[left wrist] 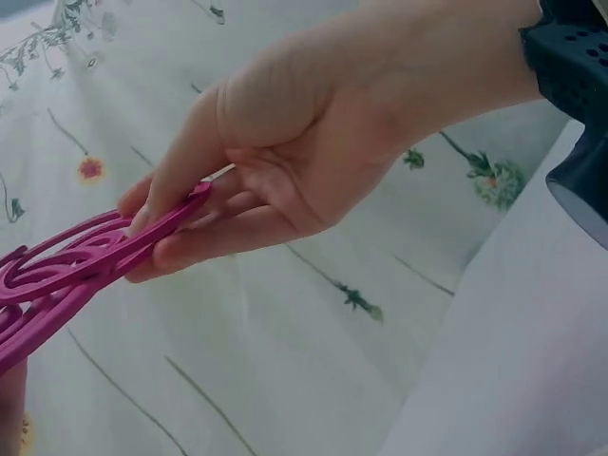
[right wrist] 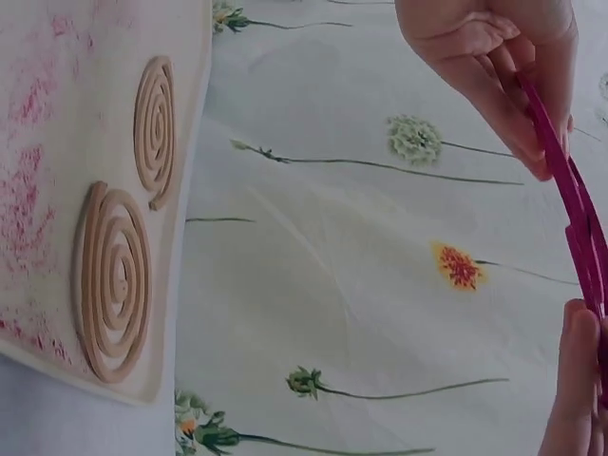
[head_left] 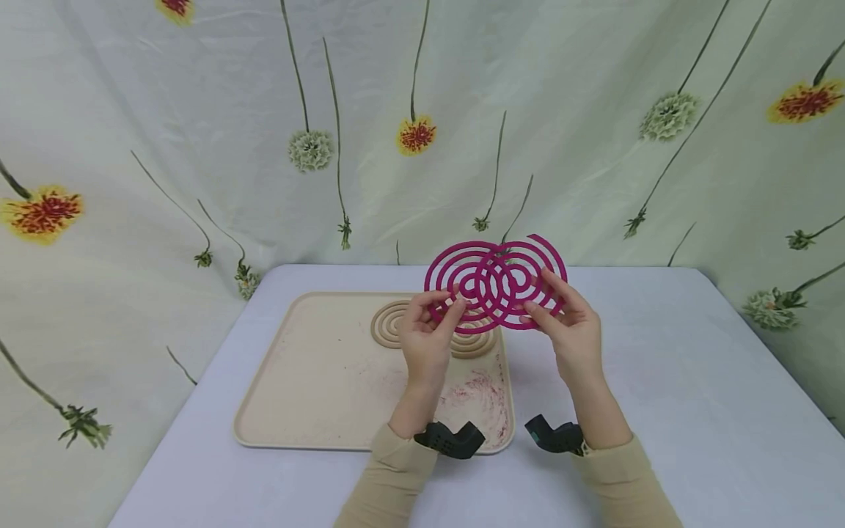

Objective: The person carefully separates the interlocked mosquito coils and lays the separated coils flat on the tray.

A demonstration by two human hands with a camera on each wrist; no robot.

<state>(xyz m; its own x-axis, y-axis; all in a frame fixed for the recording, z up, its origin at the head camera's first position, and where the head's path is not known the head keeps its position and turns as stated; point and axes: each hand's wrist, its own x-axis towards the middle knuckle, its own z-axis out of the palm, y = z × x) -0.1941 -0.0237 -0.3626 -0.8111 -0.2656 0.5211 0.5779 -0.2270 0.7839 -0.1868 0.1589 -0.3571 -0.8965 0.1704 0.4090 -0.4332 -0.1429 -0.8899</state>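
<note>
Two pink spiral mosquito coils overlap in front of me in the head view, one on the left (head_left: pixel 464 286) and one on the right (head_left: pixel 521 287). My left hand (head_left: pixel 425 341) pinches the left coil's outer edge between thumb and fingers. On the other side, my right hand (head_left: pixel 576 334) grips the right coil's edge the same way. Both coils are held up above the table, near the tray's right side. The left wrist view shows the pink rings (left wrist: pixel 104 256) nearly edge-on, slightly fanned apart where they cross.
A beige tray (head_left: pixel 310 389) with reddish smudges lies on the white-covered table (head_left: pixel 660 352). Two brown mosquito coils, a left one (head_left: pixel 385 326) and a right one (head_left: pixel 472 346), rest on it, partly hidden by my left hand. Flowered cloth (head_left: pixel 370 198) hangs behind.
</note>
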